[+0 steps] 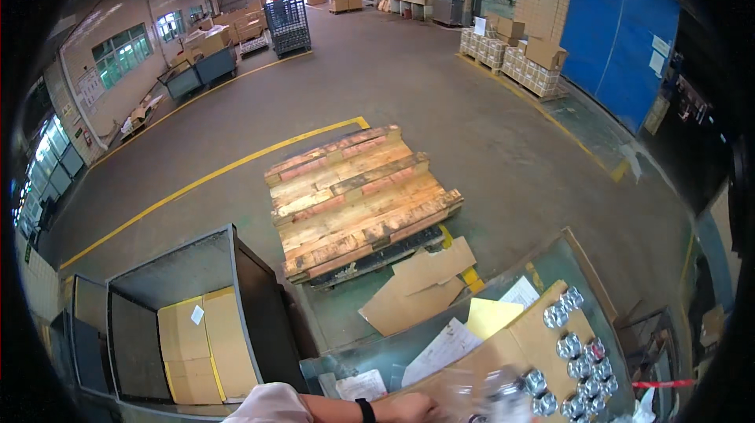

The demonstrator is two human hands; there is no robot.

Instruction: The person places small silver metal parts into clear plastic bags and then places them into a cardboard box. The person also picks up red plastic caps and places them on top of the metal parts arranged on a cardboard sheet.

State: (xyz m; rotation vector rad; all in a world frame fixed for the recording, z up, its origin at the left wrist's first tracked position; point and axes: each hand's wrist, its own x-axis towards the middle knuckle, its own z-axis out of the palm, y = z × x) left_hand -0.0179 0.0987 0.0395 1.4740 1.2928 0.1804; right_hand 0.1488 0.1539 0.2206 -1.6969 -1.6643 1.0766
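Note:
My left hand (410, 406) reaches in from the lower edge, with a white sleeve and a black wristband on its arm. Its fingers look closed, though the lower edge cuts them off in part. Right beside them is a smeared, see-through patch like clear plastic, with a blurred silvery part (507, 399) in it. Whether the hand grips this plastic is hard to make out. Several shiny round metal parts (569, 346) stand on a cardboard sheet (525, 338) over the bench to the right. My right hand is out of view.
Papers (444, 350) and a yellow sheet (489, 317) lie along the grey bench's far edge. Beyond it are loose cardboard (421, 285) and a wooden pallet (354, 195). A dark metal bin (271, 305) with cardboard inside stands at left. Stacked boxes (531, 69) line the right.

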